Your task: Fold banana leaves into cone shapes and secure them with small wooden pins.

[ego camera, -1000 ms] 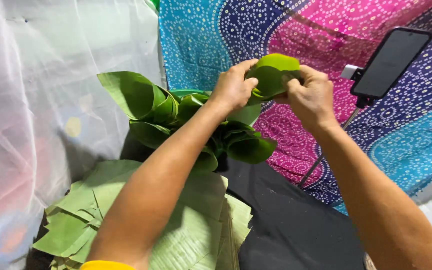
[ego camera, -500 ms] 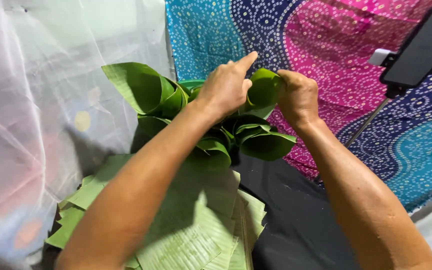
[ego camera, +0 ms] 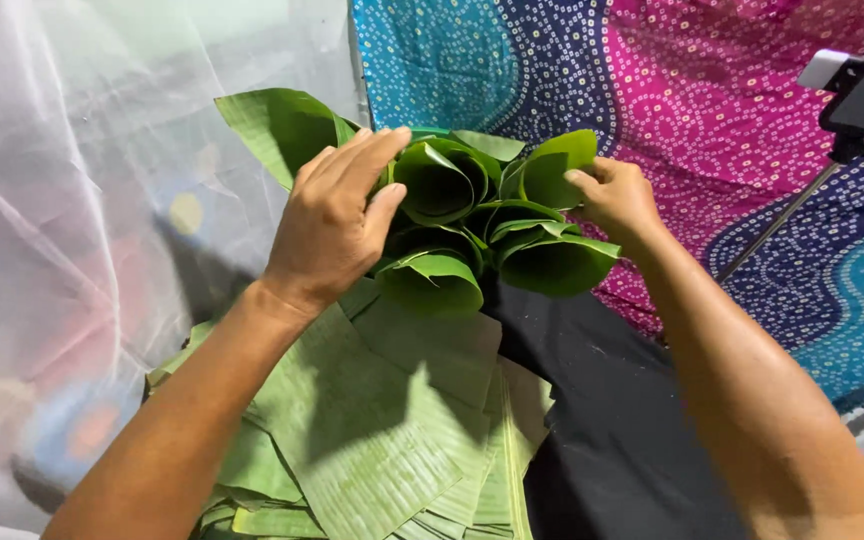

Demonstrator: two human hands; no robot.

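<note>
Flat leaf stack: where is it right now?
Head view, lower centre: the flat leaf stack lies under the left forearm, just below the rolled leaf cones, with black cloth on its right.

Single head cam, looks down and forward over both forearms, close range. Left hand (ego camera: 337, 225) and right hand (ego camera: 617, 200) sit upper-centre on rolled banana-leaf cones (ego camera: 472, 225). No second view.
</note>
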